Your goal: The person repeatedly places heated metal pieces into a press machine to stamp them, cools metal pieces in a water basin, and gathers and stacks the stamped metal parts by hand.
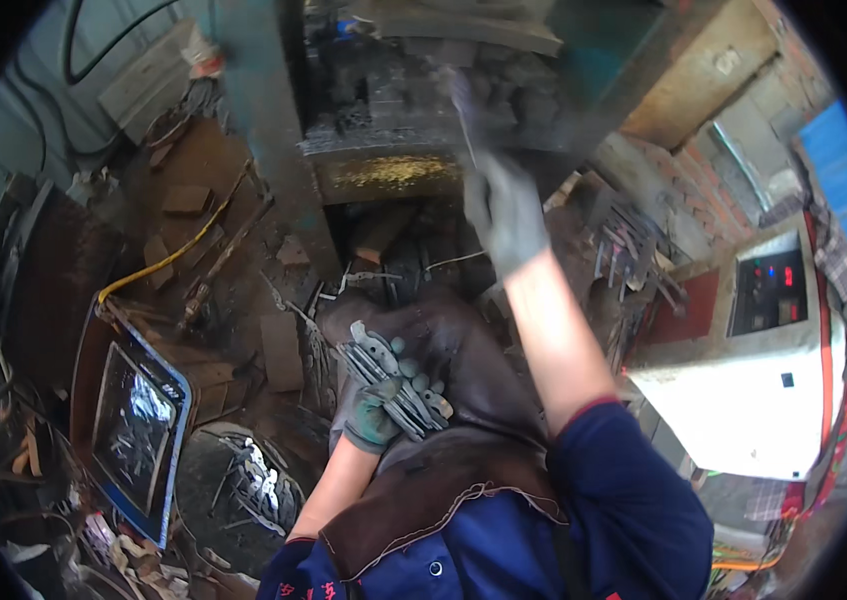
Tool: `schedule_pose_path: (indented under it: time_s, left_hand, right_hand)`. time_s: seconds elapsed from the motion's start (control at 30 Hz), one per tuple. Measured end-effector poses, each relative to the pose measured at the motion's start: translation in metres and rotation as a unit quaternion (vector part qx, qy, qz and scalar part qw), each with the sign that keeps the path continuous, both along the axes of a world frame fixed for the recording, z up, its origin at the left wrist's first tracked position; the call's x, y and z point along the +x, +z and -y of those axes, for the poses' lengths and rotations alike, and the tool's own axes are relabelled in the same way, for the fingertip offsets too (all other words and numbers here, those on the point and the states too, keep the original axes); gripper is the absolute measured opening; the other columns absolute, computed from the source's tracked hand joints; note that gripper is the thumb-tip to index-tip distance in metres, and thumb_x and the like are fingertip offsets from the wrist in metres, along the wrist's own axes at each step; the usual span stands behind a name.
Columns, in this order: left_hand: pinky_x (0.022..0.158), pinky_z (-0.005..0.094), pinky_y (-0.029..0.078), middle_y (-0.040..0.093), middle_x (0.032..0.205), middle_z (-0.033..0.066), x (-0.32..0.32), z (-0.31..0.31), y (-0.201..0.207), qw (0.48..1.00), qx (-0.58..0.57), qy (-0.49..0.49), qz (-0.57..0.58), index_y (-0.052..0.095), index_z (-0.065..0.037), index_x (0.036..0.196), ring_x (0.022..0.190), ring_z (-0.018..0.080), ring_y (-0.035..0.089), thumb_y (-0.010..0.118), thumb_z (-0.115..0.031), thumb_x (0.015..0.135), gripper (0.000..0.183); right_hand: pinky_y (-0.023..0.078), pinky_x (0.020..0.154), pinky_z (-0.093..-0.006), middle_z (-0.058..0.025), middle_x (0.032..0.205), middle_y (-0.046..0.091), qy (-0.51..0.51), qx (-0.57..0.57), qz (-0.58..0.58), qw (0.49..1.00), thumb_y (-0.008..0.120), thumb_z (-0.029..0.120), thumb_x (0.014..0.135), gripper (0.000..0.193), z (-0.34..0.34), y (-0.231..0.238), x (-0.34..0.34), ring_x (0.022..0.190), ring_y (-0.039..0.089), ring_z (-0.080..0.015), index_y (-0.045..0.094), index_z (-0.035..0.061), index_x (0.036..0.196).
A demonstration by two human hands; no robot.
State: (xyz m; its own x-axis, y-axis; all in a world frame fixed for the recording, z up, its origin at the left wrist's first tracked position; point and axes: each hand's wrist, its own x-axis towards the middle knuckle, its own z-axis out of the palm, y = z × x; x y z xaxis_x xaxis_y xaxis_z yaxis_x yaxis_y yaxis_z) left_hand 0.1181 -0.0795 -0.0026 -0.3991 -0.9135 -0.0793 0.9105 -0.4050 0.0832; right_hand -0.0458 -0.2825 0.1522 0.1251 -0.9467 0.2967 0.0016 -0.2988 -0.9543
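Note:
My left hand (377, 418), in a grey-green work glove, is closed round a bundle of flat forged metal pieces (383, 352). It rests over my lap on a brown leather apron (453, 340). The pieces have shaped, rounded ends and lie side by side; their exact kind is unclear. My right hand (505, 212), gloved in grey and smeared by motion, reaches forward to the machine. From its fingers a slender metal piece (461, 112) points away from me, its far end blurred against the dark blocks (523, 85) of the machine bed.
At right stands a pale control cabinet (733, 420) with a lit panel. Metal parts lie on a round dark surface (208, 485) at lower left, beside a blue-edged tray (181, 420). More rods (623, 240) are heaped right of the machine. A yellow hose (168, 262) crosses the left.

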Motion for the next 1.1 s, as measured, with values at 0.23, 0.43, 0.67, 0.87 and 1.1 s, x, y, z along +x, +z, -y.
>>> schedule_pose_path:
  time_s: [0.23, 0.43, 0.67, 0.87, 1.1]
  left_hand:
    - [0.096, 0.0494, 0.046, 0.062, 0.104, 0.0026, -0.002, 0.004, 0.009, 0.999, -0.005, -0.013, 0.038, 0.048, -0.019, 0.129, 0.096, 0.0229, 0.061, 0.067, -0.004, 0.081, 0.054]
    - [0.098, 0.0487, 0.044, 0.06, 0.1, -0.0007, -0.011, 0.001, 0.01, 0.999, 0.007, -0.003, 0.045, 0.049, -0.021, 0.127, 0.09, 0.0207, 0.06, 0.069, -0.007, 0.078, 0.056]
    - [0.098, 0.0483, 0.044, 0.061, 0.099, -0.0009, -0.015, 0.002, 0.012, 0.998, 0.018, -0.028, 0.063, 0.048, -0.021, 0.127, 0.089, 0.02, 0.06, 0.069, -0.006, 0.077, 0.056]
    - [0.099, 0.0487, 0.043, 0.06, 0.101, 0.0001, -0.007, 0.001, 0.0, 0.999, 0.014, -0.02, 0.04, 0.049, -0.02, 0.129, 0.095, 0.022, 0.059, 0.067, -0.006, 0.08, 0.054]
    - [0.1, 0.0501, 0.042, 0.06, 0.101, 0.0029, -0.007, 0.003, -0.003, 1.0, 0.014, -0.024, -0.001, 0.05, -0.017, 0.127, 0.094, 0.0245, 0.059, 0.064, -0.002, 0.075, 0.057]
  right_hand:
    - [0.052, 0.086, -0.0338, -0.0209, 0.128, 0.054, 0.361, 0.088, 0.218, 0.902, 0.064, 0.025, 0.091, 0.064, -0.058, -0.008, 0.079, 0.11, 0.058, -0.0235, 0.032, -0.0002, 0.141]
    - [0.033, 0.043, -0.0176, 0.0065, 0.064, 0.042, 0.159, 0.239, 0.717, 0.635, 0.057, 0.042, 0.093, 0.023, -0.062, -0.147, -0.16, 0.052, 0.039, -0.0055, 0.054, 0.0223, 0.08]
    - [0.029, 0.039, -0.0174, 0.0073, 0.063, 0.042, -0.321, 0.219, 0.487, 0.782, 0.057, 0.033, 0.095, 0.017, -0.068, -0.177, -0.245, 0.049, 0.038, -0.0046, 0.059, 0.0194, 0.085]
    - [0.034, 0.043, -0.0189, 0.0049, 0.067, 0.05, -0.33, 0.197, 0.308, 0.871, 0.055, 0.018, 0.095, 0.014, -0.128, -0.089, -0.173, 0.052, 0.044, -0.0053, 0.064, 0.0071, 0.092]
    - [0.027, 0.04, -0.0223, -0.001, 0.061, 0.05, -0.068, 0.155, 0.166, 0.971, 0.057, 0.018, 0.092, 0.02, -0.006, 0.002, -0.062, 0.044, 0.04, -0.0086, 0.062, -0.0004, 0.096]
